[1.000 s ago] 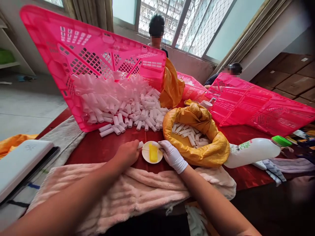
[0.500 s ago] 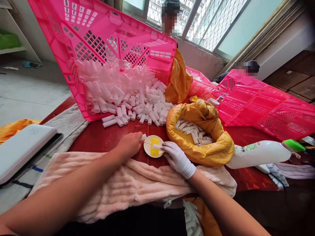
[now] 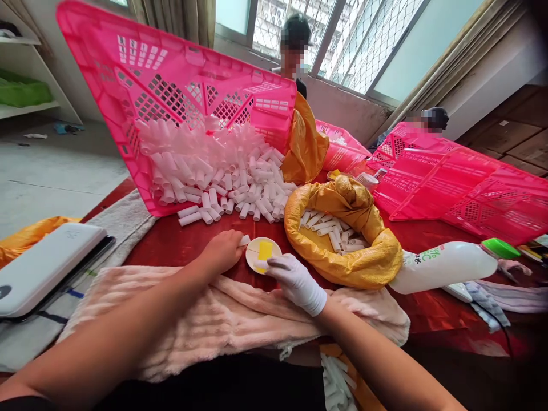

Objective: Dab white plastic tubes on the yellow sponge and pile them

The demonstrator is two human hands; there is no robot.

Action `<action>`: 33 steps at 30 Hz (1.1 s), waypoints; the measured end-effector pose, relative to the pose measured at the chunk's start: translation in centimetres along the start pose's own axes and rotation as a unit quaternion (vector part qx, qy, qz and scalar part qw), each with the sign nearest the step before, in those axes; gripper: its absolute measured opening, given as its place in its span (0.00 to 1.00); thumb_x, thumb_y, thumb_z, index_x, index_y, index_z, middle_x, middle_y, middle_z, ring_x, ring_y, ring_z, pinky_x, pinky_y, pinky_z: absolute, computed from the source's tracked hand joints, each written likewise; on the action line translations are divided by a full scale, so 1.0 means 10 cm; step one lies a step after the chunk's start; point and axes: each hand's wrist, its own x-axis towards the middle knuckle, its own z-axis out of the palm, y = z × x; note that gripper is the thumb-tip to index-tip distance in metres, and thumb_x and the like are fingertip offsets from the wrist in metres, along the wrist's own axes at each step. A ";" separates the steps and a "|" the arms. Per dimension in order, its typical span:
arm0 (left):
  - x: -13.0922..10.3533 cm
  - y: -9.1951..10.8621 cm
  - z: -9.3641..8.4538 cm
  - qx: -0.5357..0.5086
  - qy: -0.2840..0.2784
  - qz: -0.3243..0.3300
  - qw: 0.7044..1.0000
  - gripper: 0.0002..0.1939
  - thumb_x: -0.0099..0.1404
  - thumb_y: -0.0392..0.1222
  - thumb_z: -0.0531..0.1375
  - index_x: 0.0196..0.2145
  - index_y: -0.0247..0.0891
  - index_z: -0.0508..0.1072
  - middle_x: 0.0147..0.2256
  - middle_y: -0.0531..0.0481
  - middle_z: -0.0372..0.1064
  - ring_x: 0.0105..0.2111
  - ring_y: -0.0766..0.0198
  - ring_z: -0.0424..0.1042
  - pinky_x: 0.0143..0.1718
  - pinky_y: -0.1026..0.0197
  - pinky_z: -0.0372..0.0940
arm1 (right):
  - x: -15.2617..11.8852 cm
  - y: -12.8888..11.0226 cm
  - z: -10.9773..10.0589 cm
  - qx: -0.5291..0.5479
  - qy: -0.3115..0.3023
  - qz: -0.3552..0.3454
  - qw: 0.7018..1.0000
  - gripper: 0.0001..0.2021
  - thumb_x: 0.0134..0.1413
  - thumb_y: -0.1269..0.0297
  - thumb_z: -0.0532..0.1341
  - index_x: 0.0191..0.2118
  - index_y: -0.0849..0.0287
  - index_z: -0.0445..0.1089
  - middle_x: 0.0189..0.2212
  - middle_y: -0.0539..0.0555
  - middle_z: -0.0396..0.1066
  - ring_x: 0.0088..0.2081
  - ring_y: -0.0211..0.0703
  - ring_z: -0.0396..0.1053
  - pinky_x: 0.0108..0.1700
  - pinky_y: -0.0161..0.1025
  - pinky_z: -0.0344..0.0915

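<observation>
My bare left hand [image 3: 223,251] is closed on a short white plastic tube [image 3: 245,241], whose end sticks out past the fingertips. A thin dark line, like a needle or stick, runs from there over a small white dish [image 3: 250,260]. On the dish lies a bright yellow patch [image 3: 265,249]. My right hand [image 3: 295,279] wears a white glove and pinches another white tube [image 3: 260,264] low over the dish's near side; whether that tube touches the yellow patch, I cannot tell. Both hands are just above a pink towel [image 3: 240,319].
A tipped pink basket [image 3: 180,54] spills white tubes [image 3: 209,197] onto the red table. A rolled-down yellow sack [image 3: 351,274] holds more tubes. Beyond it lie a bottle with a green cap [image 3: 449,265] and pink crates [image 3: 428,182]. A white device [image 3: 55,262] lies left. Two people are behind.
My right hand has moved left and slightly down, bringing its tube from the middle of the yellow patch to the dish's near edge. My left hand keeps its hold. The view has shifted slightly.
</observation>
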 end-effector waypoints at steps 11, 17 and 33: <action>-0.32 0.41 -0.23 -0.017 0.072 0.153 0.985 0.12 0.67 0.42 0.53 0.43 0.35 0.71 0.38 0.44 0.73 0.39 0.59 0.72 0.42 0.58 0.64 | 0.34 -0.26 -0.25 0.213 0.131 0.176 0.952 0.13 0.58 0.57 0.59 0.45 0.56 0.71 0.46 0.57 0.72 0.49 0.45 0.70 0.54 0.44 0.66; -0.48 0.80 -0.23 0.037 0.009 0.122 0.992 0.13 0.67 0.42 0.52 0.36 0.32 0.72 0.32 0.41 0.73 0.33 0.55 0.72 0.35 0.56 0.63 | 0.27 -0.37 -0.23 0.209 0.103 0.377 0.896 0.29 0.55 0.36 0.48 0.23 0.59 0.65 0.19 0.52 0.66 0.23 0.39 0.63 0.26 0.37 0.63; -0.32 -0.19 -0.62 0.066 0.047 -0.053 0.995 0.17 0.65 0.32 0.46 0.46 0.29 0.71 0.46 0.34 0.68 0.48 0.51 0.67 0.49 0.52 0.62 | -1.85 -1.21 -0.95 -0.052 0.146 0.270 0.950 0.20 0.65 0.51 0.50 0.37 0.58 0.74 0.34 0.54 0.76 0.41 0.40 0.74 0.43 0.40 0.72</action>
